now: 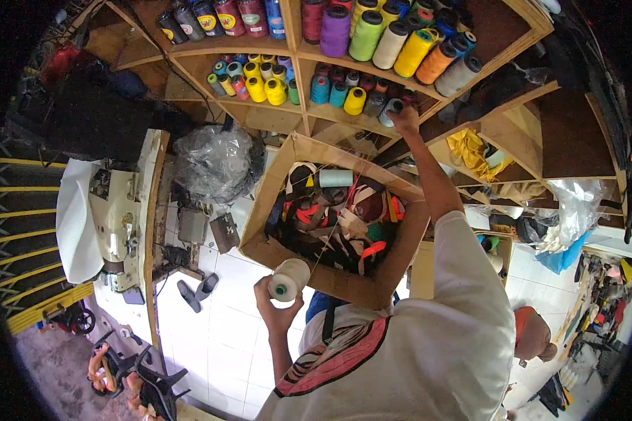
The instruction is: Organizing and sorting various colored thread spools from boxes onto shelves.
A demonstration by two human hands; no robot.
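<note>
My left hand is wrapped round a large white thread cone, its green core end facing me. Up at the lower shelf's right end, my right hand grips a grey-blue thread spool beside several other spools. Between my arms stands an open cardboard box, filled with a tangle of dark, red, orange and cream straps and scraps. A pale blue thread cone lies on its side on top of them. Loose thread runs across the box toward the white cone.
Wooden shelves with many coloured spools, including a yellow spool, span the top. A clear plastic bag is left of the box. Farther left is a sewing machine; slippers lie on the tiled floor. Another person is at right.
</note>
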